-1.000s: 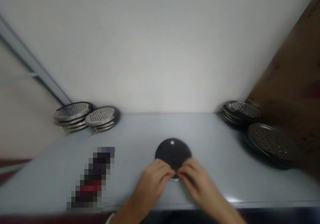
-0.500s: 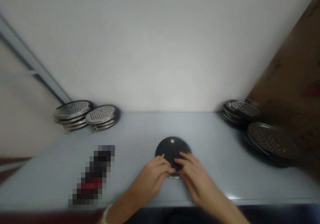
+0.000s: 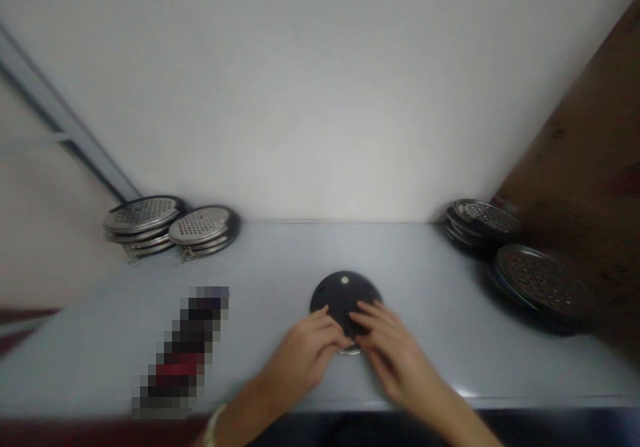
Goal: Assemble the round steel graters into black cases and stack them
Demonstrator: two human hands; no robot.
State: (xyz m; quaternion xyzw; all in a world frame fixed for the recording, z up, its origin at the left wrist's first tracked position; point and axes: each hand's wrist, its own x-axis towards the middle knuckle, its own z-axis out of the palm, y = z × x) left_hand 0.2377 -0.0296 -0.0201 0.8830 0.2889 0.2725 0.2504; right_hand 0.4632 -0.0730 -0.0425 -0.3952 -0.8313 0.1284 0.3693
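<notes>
A round black disc (image 3: 344,294) with a small white dot near its far edge lies on the pale table (image 3: 280,280), and a metal rim shows under its near edge. My left hand (image 3: 303,354) and my right hand (image 3: 387,350) meet over the disc's near edge. The fingers of both hands lie curled on the disc and press its near part. The near rim of the disc is hidden under my fingers.
Two stacks of perforated metal discs (image 3: 170,227) stand at the back left. Darker stacks of similar discs (image 3: 520,260) sit at the back right beside a brown board (image 3: 590,167). A pixelated dark and red object (image 3: 183,354) lies at the front left.
Both hands have slid slightly farther onto the black disc, with fingers reaching more over its top. The disc has stayed in place.
</notes>
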